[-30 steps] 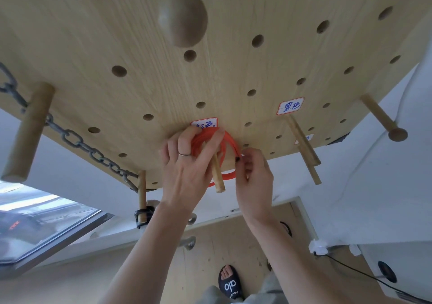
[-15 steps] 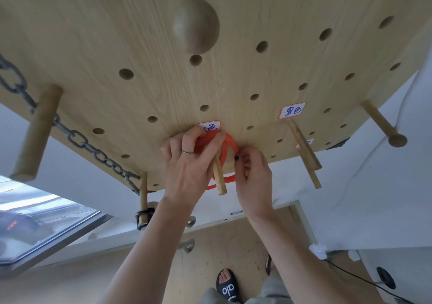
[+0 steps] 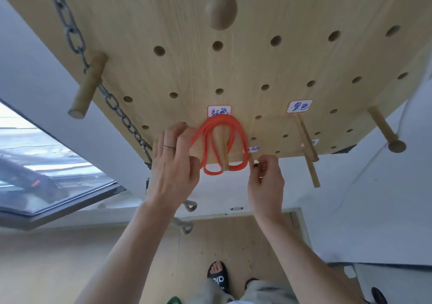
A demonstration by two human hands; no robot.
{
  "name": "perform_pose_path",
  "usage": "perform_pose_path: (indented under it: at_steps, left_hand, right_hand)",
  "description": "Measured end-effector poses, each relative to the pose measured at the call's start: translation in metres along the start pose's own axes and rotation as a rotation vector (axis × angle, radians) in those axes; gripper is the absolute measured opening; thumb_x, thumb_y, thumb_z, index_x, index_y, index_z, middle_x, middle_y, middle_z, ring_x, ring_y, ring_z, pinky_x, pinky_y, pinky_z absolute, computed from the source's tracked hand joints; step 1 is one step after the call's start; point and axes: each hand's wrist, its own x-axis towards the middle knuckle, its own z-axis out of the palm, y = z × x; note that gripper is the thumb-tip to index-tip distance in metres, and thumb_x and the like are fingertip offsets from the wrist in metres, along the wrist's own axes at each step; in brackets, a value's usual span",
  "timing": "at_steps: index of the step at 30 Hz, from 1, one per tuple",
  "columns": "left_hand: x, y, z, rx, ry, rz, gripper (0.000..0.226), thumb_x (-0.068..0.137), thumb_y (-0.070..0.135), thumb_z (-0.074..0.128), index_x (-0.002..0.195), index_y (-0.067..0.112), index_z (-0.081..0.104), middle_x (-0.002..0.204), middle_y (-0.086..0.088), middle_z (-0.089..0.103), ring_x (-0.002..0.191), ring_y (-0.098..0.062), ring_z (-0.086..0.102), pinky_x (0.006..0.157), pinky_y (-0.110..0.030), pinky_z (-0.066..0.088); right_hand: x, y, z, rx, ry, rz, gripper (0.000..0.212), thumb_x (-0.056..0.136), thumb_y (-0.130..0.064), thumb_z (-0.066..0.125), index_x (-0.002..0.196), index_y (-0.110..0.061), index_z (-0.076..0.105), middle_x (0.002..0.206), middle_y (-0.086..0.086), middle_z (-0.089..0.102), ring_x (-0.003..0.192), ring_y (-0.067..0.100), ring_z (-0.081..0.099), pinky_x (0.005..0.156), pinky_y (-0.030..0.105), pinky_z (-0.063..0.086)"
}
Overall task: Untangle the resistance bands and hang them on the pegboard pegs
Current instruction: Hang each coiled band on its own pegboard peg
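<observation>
The red resistance band (image 3: 235, 129) hangs in several loops over a thin wooden peg (image 3: 224, 154) on the pegboard (image 3: 257, 69), just below a white label (image 3: 219, 111). My left hand (image 3: 173, 165) is at the band's left side with its fingers spread; the thumb lies against the left strands. My right hand (image 3: 266, 179) is just right of the band with its fingers curled in. A small gap separates its fingertips from the band, and I see nothing held in it.
More pegs stick out of the board: a thin one (image 3: 306, 144) under a second label (image 3: 299, 106), a thick one (image 3: 87, 86) at left, a knobbed one (image 3: 385, 133) at right. A metal chain (image 3: 117, 109) runs down the left. My sandalled foot (image 3: 218, 278) is below.
Both hands have come off the red band and moved down and apart. The band now hangs on the peg by itself. The view has shifted closer to the board.
</observation>
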Motion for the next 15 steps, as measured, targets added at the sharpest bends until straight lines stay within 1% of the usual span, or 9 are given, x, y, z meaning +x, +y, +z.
perform_pose_path:
  at_steps: [3,6,8,10,13,14,15]
  left_hand:
    - [-0.025,0.010,-0.007,0.039,-0.008,-0.096,0.052,0.069,-0.010,0.051,0.116,0.010,0.045,0.122,-0.010,0.045,0.099,-0.033,0.049,0.089,-0.039,0.040]
    - [-0.059,0.029,-0.011,0.115,-0.084,-0.212,0.049,0.067,-0.008,0.052,0.113,0.009,0.046,0.120,-0.015,0.051,0.102,-0.036,0.051,0.088,-0.044,0.044]
    - [-0.083,0.041,-0.012,0.127,-0.145,-0.238,0.044,0.070,-0.003,0.052,0.113,0.007,0.049,0.121,-0.015,0.052,0.105,-0.035,0.052,0.091,-0.044,0.044]
    - [-0.109,0.056,-0.013,0.152,-0.195,-0.272,0.044,0.070,-0.004,0.059,0.113,0.006,0.051,0.119,-0.012,0.053,0.107,-0.032,0.053,0.093,-0.042,0.043]
    - [-0.149,0.074,-0.019,0.179,-0.279,-0.369,0.053,0.068,-0.006,0.069,0.115,0.011,0.050,0.115,-0.008,0.055,0.104,-0.029,0.055,0.094,-0.037,0.042]
    - [-0.163,0.079,-0.023,0.190,-0.314,-0.407,0.053,0.070,-0.004,0.069,0.116,0.013,0.050,0.116,-0.006,0.054,0.104,-0.028,0.056,0.094,-0.037,0.043]
    - [-0.177,0.082,-0.027,0.204,-0.350,-0.444,0.052,0.072,-0.002,0.069,0.117,0.014,0.051,0.116,-0.004,0.054,0.104,-0.026,0.056,0.095,-0.037,0.045]
  right_hand:
    - [-0.013,0.005,-0.007,0.007,-0.089,-0.029,0.017,0.098,-0.004,0.051,0.104,-0.019,0.054,0.091,-0.001,0.063,0.082,0.017,0.061,0.070,0.032,0.051]
    - [-0.030,0.013,-0.019,0.015,-0.223,-0.051,0.015,0.100,-0.008,0.053,0.111,-0.017,0.056,0.097,-0.003,0.064,0.087,0.015,0.063,0.076,0.037,0.056]
    - [-0.042,0.017,-0.024,0.016,-0.321,-0.059,0.017,0.100,-0.011,0.055,0.115,-0.019,0.055,0.103,-0.005,0.064,0.092,0.013,0.065,0.080,0.038,0.059]
    - [-0.055,0.019,-0.030,-0.021,-0.441,-0.098,0.019,0.099,-0.010,0.057,0.117,-0.018,0.056,0.107,-0.005,0.064,0.096,0.012,0.064,0.085,0.036,0.057]
    - [-0.077,0.020,-0.035,-0.092,-0.630,-0.135,0.019,0.101,-0.013,0.054,0.119,-0.017,0.056,0.110,-0.002,0.064,0.094,0.009,0.060,0.082,0.031,0.055]
    - [-0.085,0.020,-0.036,-0.119,-0.698,-0.144,0.019,0.102,-0.015,0.053,0.120,-0.018,0.055,0.112,-0.003,0.063,0.092,0.006,0.058,0.080,0.026,0.054]
    - [-0.093,0.018,-0.037,-0.144,-0.764,-0.158,0.018,0.103,-0.016,0.051,0.120,-0.019,0.054,0.113,-0.005,0.061,0.089,0.003,0.057,0.076,0.018,0.050]
